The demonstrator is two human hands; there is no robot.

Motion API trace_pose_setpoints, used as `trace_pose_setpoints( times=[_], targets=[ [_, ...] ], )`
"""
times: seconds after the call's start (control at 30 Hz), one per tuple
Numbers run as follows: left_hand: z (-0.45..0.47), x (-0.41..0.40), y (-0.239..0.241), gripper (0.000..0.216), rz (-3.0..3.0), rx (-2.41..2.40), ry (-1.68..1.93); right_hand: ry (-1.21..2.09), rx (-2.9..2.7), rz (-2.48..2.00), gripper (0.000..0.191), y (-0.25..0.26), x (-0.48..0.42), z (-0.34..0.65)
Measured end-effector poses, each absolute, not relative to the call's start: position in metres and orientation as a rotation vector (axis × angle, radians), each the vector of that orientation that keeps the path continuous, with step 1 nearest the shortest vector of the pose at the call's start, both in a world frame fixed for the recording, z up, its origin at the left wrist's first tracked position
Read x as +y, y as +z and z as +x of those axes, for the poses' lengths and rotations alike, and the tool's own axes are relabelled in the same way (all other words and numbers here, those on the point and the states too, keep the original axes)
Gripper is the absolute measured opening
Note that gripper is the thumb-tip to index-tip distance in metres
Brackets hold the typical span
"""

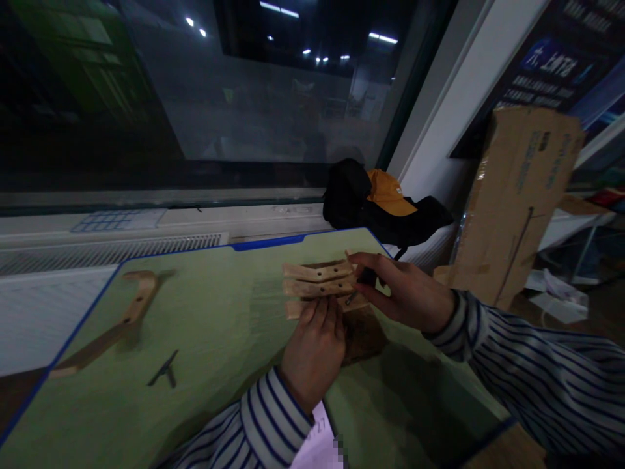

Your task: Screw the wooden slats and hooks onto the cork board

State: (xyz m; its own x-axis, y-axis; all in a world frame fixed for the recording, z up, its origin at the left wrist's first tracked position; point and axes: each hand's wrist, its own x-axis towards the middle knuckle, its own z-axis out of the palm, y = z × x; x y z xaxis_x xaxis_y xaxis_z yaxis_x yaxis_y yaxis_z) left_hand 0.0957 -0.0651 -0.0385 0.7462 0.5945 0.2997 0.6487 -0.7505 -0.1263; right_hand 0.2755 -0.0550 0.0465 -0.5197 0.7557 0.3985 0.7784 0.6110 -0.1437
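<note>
A wooden assembly of several slats with holes [317,280] lies on the green table top [209,339]. My left hand [312,348] presses down on its near slat, fingers together and curled over the wood. My right hand [403,293] reaches in from the right, fingers pinched on a small dark tool or screw [359,286] at the slats' right end. Both sleeves are blue-and-white striped.
A curved wooden piece [114,326] lies at the left of the table, with a small dark hex key [165,370] near it. A black bag and orange cap [385,202] sit on the sill behind. A cardboard box [517,202] stands at the right.
</note>
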Motion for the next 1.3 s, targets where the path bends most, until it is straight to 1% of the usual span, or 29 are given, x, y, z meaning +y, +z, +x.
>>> trace_pose_setpoints(
  times=[0.13, 0.5, 0.77, 0.87, 1.1, 1.17, 1.3],
  targets=[
    [0.0950, -0.0652, -0.0397, 0.035, -2.713, -0.975, -0.372, -0.024, -2.434, -1.226, 0.053, 0.0479, -0.0574, 0.2745],
    [0.0953, -0.0642, -0.0407, 0.035, -2.683, -0.960, -0.446, -0.061, -2.467, -1.259, 0.045, 0.0494, -0.0576, 0.2752],
    [0.0955, -0.0655, -0.0396, 0.035, -2.694, -0.956, -0.412, -0.111, -2.466, -1.274, 0.041, 0.0493, -0.0578, 0.2756],
    [0.0959, -0.0664, -0.0398, 0.036, -2.689, -0.970, -0.423, -0.120, -2.471, -1.269, 0.046, 0.0496, -0.0587, 0.2749],
    [0.0966, -0.0653, -0.0382, 0.037, -2.730, -0.985, -0.354, -0.124, -2.428, -1.299, 0.067, 0.0478, -0.0571, 0.2762],
    [0.0964, -0.0652, -0.0379, 0.037, -2.737, -0.997, -0.360, -0.124, -2.412, -1.312, 0.065, 0.0457, -0.0564, 0.2777],
    [0.0953, -0.0660, -0.0364, 0.036, -2.754, -0.999, -0.341, -0.091, -2.409, -1.296, 0.056, 0.0440, -0.0570, 0.2799]
  ],
)
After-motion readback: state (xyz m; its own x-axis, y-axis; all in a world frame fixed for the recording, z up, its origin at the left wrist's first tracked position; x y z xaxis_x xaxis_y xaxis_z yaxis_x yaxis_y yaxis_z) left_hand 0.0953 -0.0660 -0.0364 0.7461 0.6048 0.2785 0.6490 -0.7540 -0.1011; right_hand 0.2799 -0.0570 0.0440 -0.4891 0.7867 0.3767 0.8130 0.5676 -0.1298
